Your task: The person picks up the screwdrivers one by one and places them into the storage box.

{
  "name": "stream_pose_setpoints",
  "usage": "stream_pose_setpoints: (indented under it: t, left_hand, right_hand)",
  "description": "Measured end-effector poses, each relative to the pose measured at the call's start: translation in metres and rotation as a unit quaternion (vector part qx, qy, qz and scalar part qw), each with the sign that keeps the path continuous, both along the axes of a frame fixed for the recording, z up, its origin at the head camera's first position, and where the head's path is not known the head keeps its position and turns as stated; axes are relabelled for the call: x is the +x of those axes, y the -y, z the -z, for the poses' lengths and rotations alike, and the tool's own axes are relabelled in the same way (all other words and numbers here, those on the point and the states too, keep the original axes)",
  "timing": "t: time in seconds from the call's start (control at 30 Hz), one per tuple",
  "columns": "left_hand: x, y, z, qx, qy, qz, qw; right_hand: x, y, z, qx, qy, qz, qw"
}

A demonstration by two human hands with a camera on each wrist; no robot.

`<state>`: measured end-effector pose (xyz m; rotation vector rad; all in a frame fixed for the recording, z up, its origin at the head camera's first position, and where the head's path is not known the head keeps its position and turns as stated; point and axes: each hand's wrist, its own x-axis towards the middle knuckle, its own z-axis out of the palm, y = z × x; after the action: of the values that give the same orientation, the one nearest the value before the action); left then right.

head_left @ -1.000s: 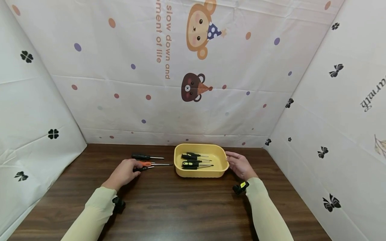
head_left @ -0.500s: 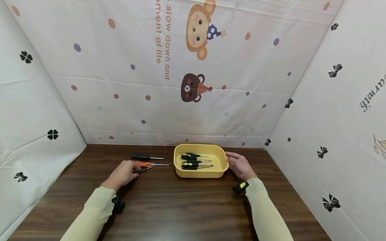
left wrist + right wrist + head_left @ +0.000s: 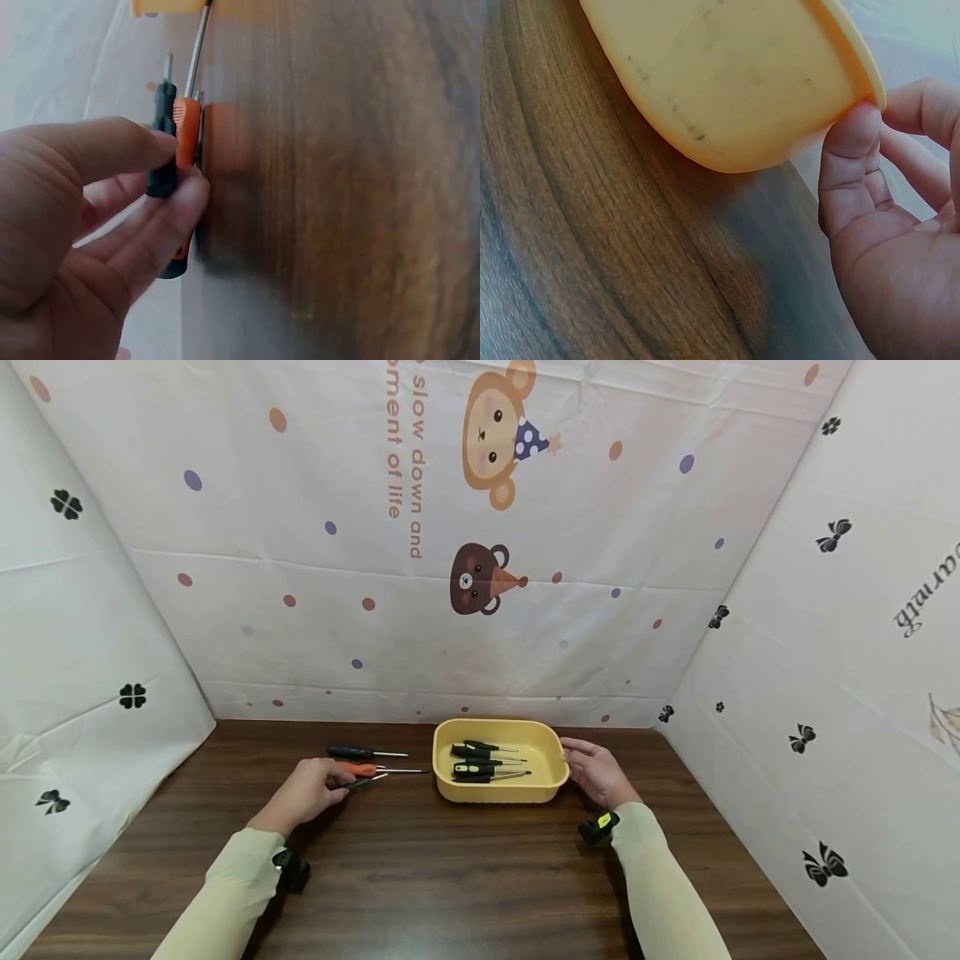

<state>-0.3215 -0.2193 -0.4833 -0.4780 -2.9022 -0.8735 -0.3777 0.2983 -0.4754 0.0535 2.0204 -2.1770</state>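
My left hand (image 3: 303, 792) pinches a short black screwdriver (image 3: 164, 101) between thumb and fingers, its thin metal tip pointing away from the hand. Just beyond the hand lies an orange-handled screwdriver (image 3: 363, 769), with its long shaft directed at the yellow bin (image 3: 498, 794). Another screwdriver with a black handle (image 3: 349, 751) is farther back, roughly parallel to the orange one. At the bin's right end, my right hand (image 3: 597, 774) holds the rim between thumb and fingers. Several black-and-yellow screwdrivers (image 3: 480, 766) lie inside the bin, mostly with their shafts to the right.
A dark wood-grain tabletop (image 3: 450, 868) carries everything. Behind it rises a white printed sheet (image 3: 405, 635), with more patterned sheets along the left and right sides.
The left fingers have shifted slightly left, and the short black screwdriver has turned a little in their hold. More of the orange handle shows. The right hand and the bin stay put.
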Motion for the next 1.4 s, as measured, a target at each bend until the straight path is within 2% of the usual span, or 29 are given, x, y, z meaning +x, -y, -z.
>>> stream_pose_setpoints:
  t: [0.2, 0.37, 0.53, 0.67, 0.97, 1.07, 1.17, 1.23, 1.4]
  left_hand:
    - [0.003, -0.004, -0.002, 0.057, -0.024, 0.000, 0.9981]
    - [0.004, -0.009, -0.002, 0.116, -0.050, 0.001, 0.9919]
    - [0.003, -0.016, -0.004, 0.172, -0.073, 0.004, 0.9824]
    - [0.003, -0.021, -0.007, 0.213, -0.078, 0.005, 0.9739]
    - [-0.001, -0.034, -0.010, 0.298, -0.060, 0.002, 0.9527]
    - [-0.001, -0.039, -0.011, 0.316, -0.047, 0.002, 0.9475]
    - [-0.001, -0.044, -0.013, 0.322, -0.039, -0.001, 0.9461]
    - [-0.002, -0.047, -0.014, 0.317, -0.041, -0.002, 0.9475]
    - [-0.005, -0.057, -0.017, 0.328, -0.054, 0.011, 0.9432]
  right_hand:
    - [-0.001, -0.001, 0.001, -0.001, -0.001, -0.004, 1.000]
    - [-0.001, -0.001, 0.001, -0.001, -0.002, -0.006, 1.000]
    - [-0.001, -0.001, 0.001, 0.001, -0.002, -0.004, 1.000]
    - [-0.001, -0.001, 0.001, -0.003, -0.004, -0.005, 1.000]
    - [-0.001, -0.001, 0.002, -0.007, -0.004, 0.003, 1.000]
    - [-0.001, -0.001, 0.002, -0.005, -0.005, 0.004, 1.000]
    - [-0.002, -0.001, 0.002, 0.000, -0.004, 0.005, 1.000]
    - [-0.002, -0.001, 0.002, 0.005, -0.006, 0.000, 1.000]
    - [-0.001, -0.001, 0.002, 0.009, -0.009, -0.003, 1.000]
